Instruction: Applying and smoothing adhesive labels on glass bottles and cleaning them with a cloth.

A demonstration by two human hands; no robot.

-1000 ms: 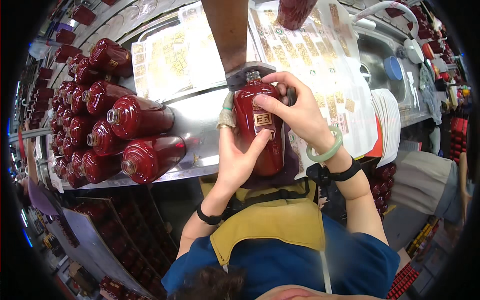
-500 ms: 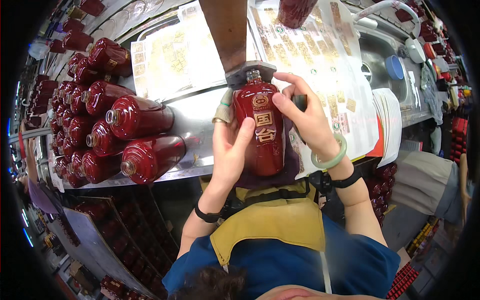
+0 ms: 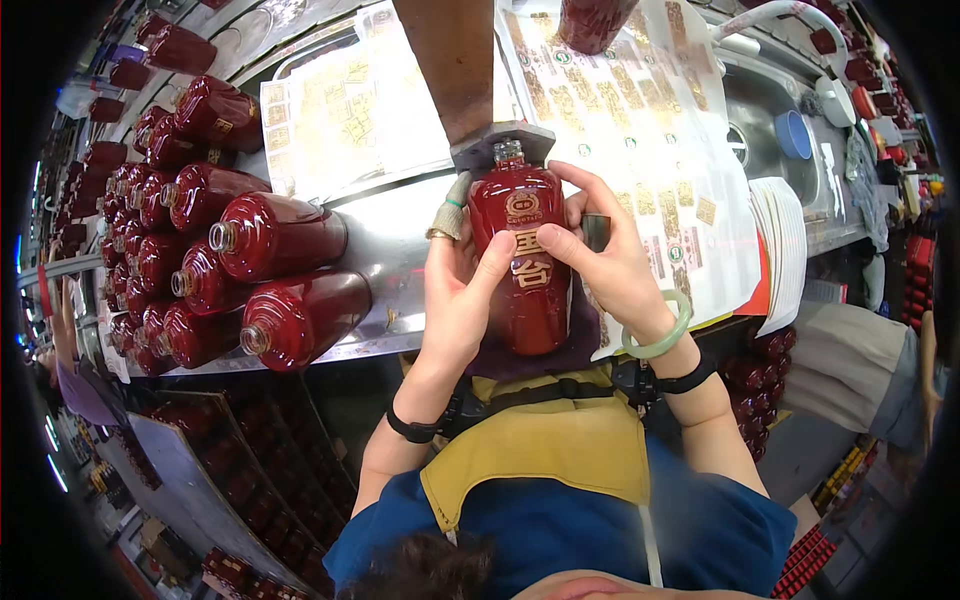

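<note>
Glossy bottle (image 3: pixel 532 310), metal worktop (image 3: pixel 390 238), paper sheets (image 3: pixel 630 150)

Shiny metal worktop (image 3: pixel 393 240), steel sink (image 3: pixel 760 105), curved white tap (image 3: pixel 750 17)

Glossy deep-red bottle (image 3: pixel 540 325) with gold lettering (image 3: pixel 532 273); pale green bangle (image 3: pixel 660 349); mustard-yellow apron (image 3: pixel 540 460); deep-blue shirt (image 3: pixel 720 510); white sheets (image 3: pixel 722 262) patterned with gold labels (image 3: pixel 668 208); silver-grey bench (image 3: pixel 395 255).

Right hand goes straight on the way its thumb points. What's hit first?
The glossy dark red bottle with gold lettering. The thumb of the right hand points up and left across the bottle's front and seems to touch it, or nearly; depth is unclear from this view.
</note>
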